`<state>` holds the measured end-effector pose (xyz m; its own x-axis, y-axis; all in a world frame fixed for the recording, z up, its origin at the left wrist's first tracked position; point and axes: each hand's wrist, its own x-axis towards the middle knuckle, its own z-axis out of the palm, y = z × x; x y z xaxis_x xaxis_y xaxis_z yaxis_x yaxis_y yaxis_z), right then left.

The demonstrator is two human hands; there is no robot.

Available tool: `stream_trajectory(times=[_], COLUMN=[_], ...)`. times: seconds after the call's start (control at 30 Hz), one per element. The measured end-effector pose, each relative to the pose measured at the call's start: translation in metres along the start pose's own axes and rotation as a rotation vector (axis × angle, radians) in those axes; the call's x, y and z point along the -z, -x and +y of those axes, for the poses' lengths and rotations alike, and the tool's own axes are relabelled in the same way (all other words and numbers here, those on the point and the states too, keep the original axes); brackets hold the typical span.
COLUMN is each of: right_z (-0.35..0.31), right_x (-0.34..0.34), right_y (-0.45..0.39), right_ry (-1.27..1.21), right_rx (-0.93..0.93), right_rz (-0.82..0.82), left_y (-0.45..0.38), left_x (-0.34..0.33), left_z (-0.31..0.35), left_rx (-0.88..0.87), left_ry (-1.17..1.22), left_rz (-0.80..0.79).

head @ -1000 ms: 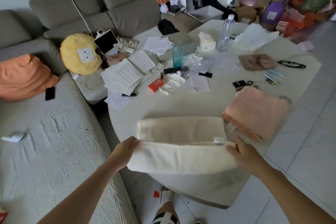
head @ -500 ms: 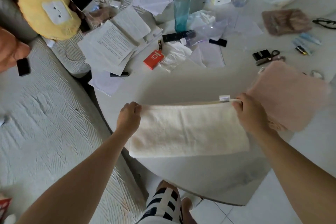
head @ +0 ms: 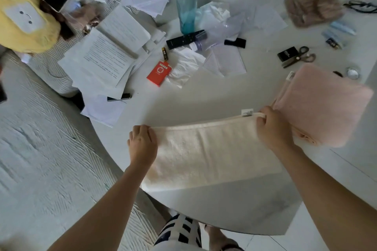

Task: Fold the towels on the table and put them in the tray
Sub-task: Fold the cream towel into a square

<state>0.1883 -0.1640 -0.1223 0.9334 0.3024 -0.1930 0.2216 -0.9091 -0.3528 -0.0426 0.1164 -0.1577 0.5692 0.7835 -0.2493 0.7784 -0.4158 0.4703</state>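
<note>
- I see my left hand (head: 142, 142) curled over the left end of the cream towel (head: 208, 153), pinching its top edge.
- My right hand (head: 273, 128) grips the towel's right top corner, fingers wrapped round the hem beside the white tag (head: 247, 112).
- The towel lies folded in a long band at the near edge of the table (head: 214, 96).
- The pink towel (head: 324, 106) sits folded at the right edge, seemingly touching my right hand.
- Scissors (head: 297, 58) lie beyond it.
</note>
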Motion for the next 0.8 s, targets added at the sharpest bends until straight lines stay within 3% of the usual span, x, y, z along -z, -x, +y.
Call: stream_trajectory(times=[0.13,0.23,0.37,0.57,0.8], right_z=[-0.02,-0.05,-0.093,-0.046,0.049], right_x=[-0.009,-0.03,-0.087,-0.1,-0.059], right_y=[0.02,0.063,0.114,0.088,0.042], right_ry=[-0.077,0.074,0.173,0.326,0.429], right_rx=[-0.086,0.201,0.575,0.671,0.396], right_rz=[0.07,0.082,-0.176,-0.193,-0.118], left_y=[0.004,0.021,0.055,0.054,0.058], left_x=[0.003,-0.004,-0.034,-0.048,-0.043], left_z=[0.005,0.011,0.015,-0.007,-0.028], left_rx=[-0.161,-0.435,-0.603,-0.48,-0.242], left_ry=[-0.054,-0.144,-0.26,-0.368,-0.328], left_rz=[0.081,0.003,-0.234,-0.162,-0.056])
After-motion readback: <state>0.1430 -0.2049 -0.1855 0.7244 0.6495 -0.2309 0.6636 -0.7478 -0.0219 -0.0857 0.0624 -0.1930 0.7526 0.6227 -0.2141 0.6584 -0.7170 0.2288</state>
